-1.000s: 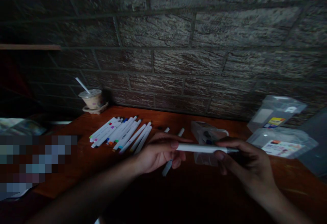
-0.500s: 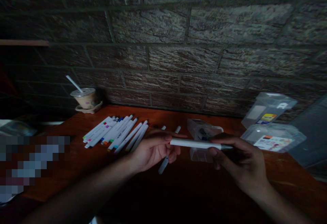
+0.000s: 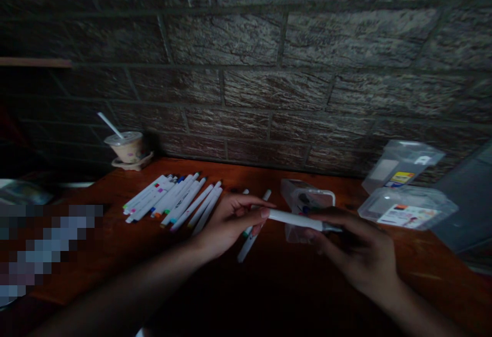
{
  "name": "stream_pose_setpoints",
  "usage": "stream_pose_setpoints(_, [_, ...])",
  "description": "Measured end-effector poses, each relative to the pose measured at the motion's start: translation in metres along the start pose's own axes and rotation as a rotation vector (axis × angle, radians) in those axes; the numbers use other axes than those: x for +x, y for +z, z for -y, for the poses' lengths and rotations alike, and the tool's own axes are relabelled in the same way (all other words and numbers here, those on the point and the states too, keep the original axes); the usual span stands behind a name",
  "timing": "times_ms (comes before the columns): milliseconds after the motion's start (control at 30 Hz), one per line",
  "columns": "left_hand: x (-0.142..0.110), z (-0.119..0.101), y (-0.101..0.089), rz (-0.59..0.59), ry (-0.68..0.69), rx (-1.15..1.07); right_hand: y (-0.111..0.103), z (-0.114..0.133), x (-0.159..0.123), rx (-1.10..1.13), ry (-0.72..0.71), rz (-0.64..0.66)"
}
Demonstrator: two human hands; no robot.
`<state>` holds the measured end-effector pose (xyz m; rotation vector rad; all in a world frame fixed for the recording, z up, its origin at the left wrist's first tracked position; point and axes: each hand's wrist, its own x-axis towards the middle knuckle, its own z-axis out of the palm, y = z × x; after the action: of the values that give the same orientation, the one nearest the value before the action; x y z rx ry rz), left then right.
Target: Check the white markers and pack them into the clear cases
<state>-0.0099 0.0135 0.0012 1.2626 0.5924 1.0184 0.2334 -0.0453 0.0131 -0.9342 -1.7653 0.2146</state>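
A white marker (image 3: 294,218) with a grey tip end is held level above the table between both hands. My left hand (image 3: 230,222) pinches its left end between thumb and fingers. My right hand (image 3: 363,247) is closed around the right part, near the grey end. Under my left hand lie two more markers (image 3: 249,242) on the table, partly hidden by the fingers. Behind the held marker stands a small clear plastic case (image 3: 298,191) with a few dark-ended pieces inside. Left of my hands, several white markers (image 3: 175,198) with coloured ends lie side by side.
A lidded drink cup (image 3: 128,147) with a straw sits on a holder at the back left. Clear plastic boxes (image 3: 413,206) with labels stand at the right. A brick wall (image 3: 246,91) rises behind the wooden table (image 3: 415,262).
The marker has moved slightly left and tilts a little more down to the right. My left thumb has come forward onto its end. The whole view has shifted slightly.
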Motion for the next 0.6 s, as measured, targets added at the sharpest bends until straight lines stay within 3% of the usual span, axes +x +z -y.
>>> stream_pose_setpoints(300, [-0.0033,-0.0045,0.0035,-0.044,0.168,0.222,0.0010,0.0068,0.0048,0.156,0.227,-0.016])
stream_pose_setpoints(600, [-0.0034,-0.0071,0.0040,-0.005,0.095,0.164,0.0015,0.0060,0.0050,0.280,0.298,-0.004])
